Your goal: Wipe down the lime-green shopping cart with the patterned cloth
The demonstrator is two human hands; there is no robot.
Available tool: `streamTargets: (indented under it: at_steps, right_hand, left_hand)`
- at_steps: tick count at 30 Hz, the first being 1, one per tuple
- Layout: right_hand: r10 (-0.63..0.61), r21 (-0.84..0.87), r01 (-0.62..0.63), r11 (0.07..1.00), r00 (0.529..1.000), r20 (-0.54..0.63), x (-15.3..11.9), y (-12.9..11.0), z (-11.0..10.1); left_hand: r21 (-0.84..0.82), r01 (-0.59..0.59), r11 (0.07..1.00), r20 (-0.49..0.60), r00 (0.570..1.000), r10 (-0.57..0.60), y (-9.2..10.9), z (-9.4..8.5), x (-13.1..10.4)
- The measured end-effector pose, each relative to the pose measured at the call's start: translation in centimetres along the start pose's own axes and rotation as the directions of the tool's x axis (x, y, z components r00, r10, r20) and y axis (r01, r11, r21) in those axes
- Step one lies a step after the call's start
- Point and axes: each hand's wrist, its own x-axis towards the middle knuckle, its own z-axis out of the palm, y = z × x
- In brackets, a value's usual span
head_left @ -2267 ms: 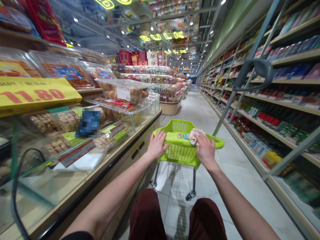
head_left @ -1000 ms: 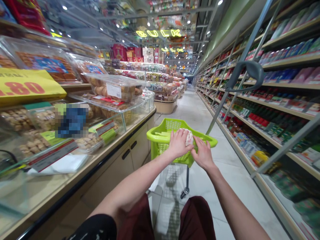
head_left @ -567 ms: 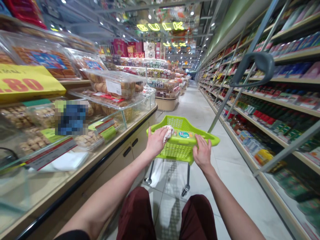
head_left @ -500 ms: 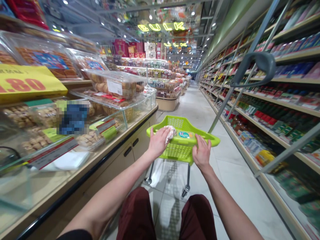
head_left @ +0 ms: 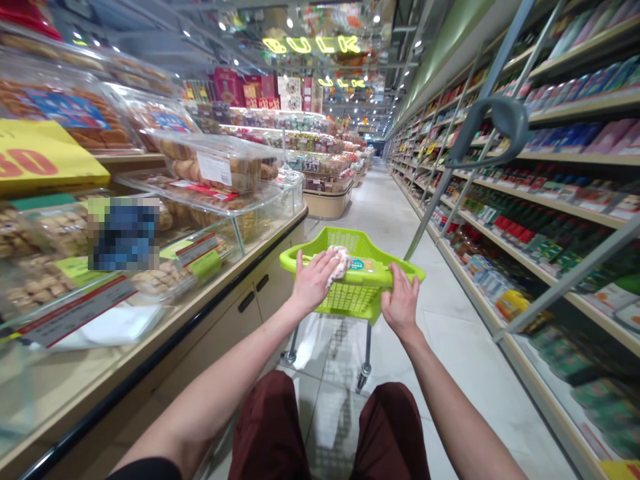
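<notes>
A bright green plastic shopping cart (head_left: 350,303) with a latticed basket stands in front of my knees, on thin metal legs with casters. On the near side of its rim, my left hand (head_left: 314,277) presses a crumpled white and pinkish cloth (head_left: 339,262) against the handle, left of a round teal sticker (head_left: 357,265). The fingers lie over part of the cloth. At the handle's right part, my right hand (head_left: 401,300) is closed around the green rim, thumb toward the sticker.
A glass-fronted counter (head_left: 235,240) with packed baked goods runs along the left. Stocked shelves (head_left: 560,220) line the right, and a metal ladder frame with a grey hook-shaped handle (head_left: 490,133) leans before them. The tiled aisle (head_left: 373,193) continues ahead past more displays.
My left hand and the cloth have slid a little rightward along the handle, closer to the sticker. My right hand keeps its hold. The whole view has shifted, so the surroundings appear farther left.
</notes>
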Motion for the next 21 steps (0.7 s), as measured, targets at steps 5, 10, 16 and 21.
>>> streamTargets:
  at_steps: [5,10,16,21]
  right_hand:
    - [0.061,0.03,-0.06,0.998,0.997,-0.048,0.0,-1.0,0.5]
    - [0.013,0.041,-0.013,0.999,1.0,-0.007,0.7,-0.4,-0.2]
    - [0.077,0.025,-0.08,0.997,0.993,0.089,1.0,1.6,-1.5]
    - [0.083,0.03,-0.086,0.996,0.993,0.079,0.7,0.9,-0.9]
  left_hand:
    - [0.0,-0.003,1.0,0.008,1.0,0.003,2.6,0.3,0.6]
    - [-0.063,-0.173,0.983,-0.019,0.985,0.172,7.4,2.3,2.7]
    - [-0.051,-0.171,0.984,-0.083,0.982,0.167,3.5,1.8,1.2]
    - [-0.039,-0.069,0.997,-0.113,0.992,0.064,3.9,1.7,1.1]
